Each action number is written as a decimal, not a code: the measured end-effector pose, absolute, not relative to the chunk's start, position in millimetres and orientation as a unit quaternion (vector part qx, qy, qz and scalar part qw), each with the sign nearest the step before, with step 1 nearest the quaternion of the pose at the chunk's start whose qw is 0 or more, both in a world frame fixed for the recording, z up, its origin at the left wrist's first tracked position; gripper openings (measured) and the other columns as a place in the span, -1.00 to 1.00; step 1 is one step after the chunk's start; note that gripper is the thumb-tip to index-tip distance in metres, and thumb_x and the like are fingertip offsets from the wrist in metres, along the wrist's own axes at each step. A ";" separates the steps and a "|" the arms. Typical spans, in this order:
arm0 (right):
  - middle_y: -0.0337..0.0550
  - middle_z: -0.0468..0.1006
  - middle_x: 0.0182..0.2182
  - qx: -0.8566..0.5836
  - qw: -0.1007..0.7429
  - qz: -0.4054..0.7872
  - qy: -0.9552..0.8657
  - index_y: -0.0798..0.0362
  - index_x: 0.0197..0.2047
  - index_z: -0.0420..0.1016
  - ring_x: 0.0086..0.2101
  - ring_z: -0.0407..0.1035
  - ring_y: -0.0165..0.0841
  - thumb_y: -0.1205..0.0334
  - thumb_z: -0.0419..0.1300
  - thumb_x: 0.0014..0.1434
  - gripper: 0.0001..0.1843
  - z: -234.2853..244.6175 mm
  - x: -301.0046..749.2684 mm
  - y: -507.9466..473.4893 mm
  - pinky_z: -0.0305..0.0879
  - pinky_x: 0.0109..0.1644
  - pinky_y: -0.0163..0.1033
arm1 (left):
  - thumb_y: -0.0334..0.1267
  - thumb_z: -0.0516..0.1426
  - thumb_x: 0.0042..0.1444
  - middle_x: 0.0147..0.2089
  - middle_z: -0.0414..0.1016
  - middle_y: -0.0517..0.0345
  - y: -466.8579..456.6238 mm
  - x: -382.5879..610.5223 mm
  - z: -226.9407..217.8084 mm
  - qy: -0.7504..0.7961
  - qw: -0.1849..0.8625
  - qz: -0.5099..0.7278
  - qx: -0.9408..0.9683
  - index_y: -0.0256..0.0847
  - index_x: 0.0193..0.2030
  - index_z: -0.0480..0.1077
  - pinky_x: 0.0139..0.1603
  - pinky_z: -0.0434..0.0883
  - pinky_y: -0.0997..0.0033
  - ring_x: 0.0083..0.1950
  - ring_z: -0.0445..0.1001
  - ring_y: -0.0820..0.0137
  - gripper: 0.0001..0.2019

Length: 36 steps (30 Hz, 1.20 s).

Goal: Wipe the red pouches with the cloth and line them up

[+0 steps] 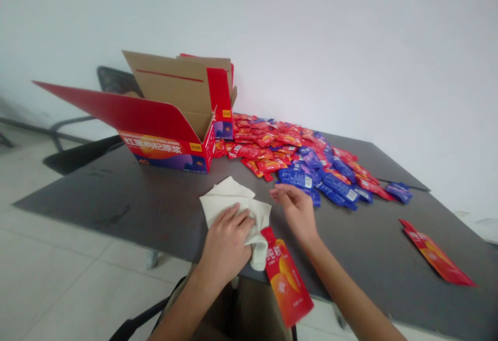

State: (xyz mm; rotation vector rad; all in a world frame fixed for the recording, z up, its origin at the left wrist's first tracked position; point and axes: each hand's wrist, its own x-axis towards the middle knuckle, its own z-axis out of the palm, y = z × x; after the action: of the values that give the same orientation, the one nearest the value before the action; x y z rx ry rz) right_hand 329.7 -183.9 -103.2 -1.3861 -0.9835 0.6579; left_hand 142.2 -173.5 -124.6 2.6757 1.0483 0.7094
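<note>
A pale cream cloth (233,201) lies crumpled near the front edge of the table. My left hand (229,237) presses down on it, the fingers bent into its folds. Against the cloth's lower right corner is the narrow top of a red pouch (288,284) with orange fruit printed on it. The pouch slants down past the table edge; whether my left hand also grips it through the cloth is hidden. My right hand (298,211) hovers right of the cloth, fingers loosely bent, nothing visible in them. Just beyond it lie several blue pouches (295,177).
A heap of red pouches (268,149) mixed with blue ones spreads across the back of the dark table (167,211). Two red cartons stand at the left, the nearer carton (167,146) with flaps up. Another red pouch (433,253) lies alone at the right. Chairs (78,154) stand beyond the left side.
</note>
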 end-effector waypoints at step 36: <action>-0.07 0.65 -0.31 -0.490 0.671 0.539 -0.140 0.10 -0.19 0.49 -0.34 0.56 -0.26 0.18 0.37 -0.05 -0.67 -114.6 312.5 -240.3 0.50 -0.20 -0.17 | -0.44 -0.01 -0.02 -0.28 0.58 0.17 -167.0 142.2 -83.4 0.330 0.390 0.532 0.675 -0.21 -0.30 0.49 -0.20 0.39 0.43 -0.23 0.52 0.32 -0.75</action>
State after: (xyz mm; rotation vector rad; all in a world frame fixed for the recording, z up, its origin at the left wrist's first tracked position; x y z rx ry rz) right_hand 312.5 -240.3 -114.6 -1.1044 -0.3153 1.2135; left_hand 142.2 -167.0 -83.4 1.7166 0.8395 1.3515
